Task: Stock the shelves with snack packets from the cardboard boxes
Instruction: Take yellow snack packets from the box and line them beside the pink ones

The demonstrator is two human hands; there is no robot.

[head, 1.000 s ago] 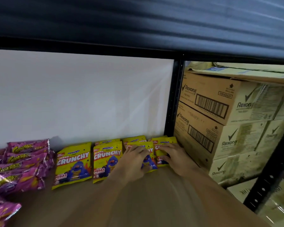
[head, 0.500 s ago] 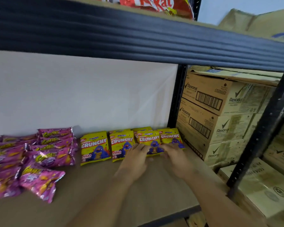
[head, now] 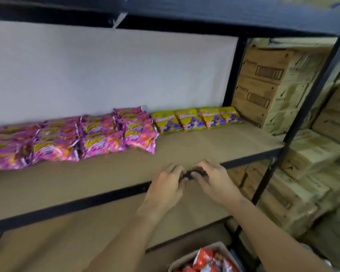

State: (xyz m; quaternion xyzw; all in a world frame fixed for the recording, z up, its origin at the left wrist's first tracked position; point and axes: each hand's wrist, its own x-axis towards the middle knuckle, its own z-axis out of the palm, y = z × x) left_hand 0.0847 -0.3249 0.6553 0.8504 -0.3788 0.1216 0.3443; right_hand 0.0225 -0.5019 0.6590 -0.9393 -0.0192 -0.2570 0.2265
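While outstretched, left hand (head: 166,190), right hand (head: 214,180), empty.

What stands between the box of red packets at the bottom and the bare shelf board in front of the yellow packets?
Nothing visible blocks it. The box sits below the shelf board, whose front strip is bare, and both hands hover at its front edge, empty.

White back wall (head: 110,73) spans behind the rack. Stacked printed cartons (head: 267,87) stand right of the black upright post (head: 231,71), with further cartons (head: 310,154) lower right.
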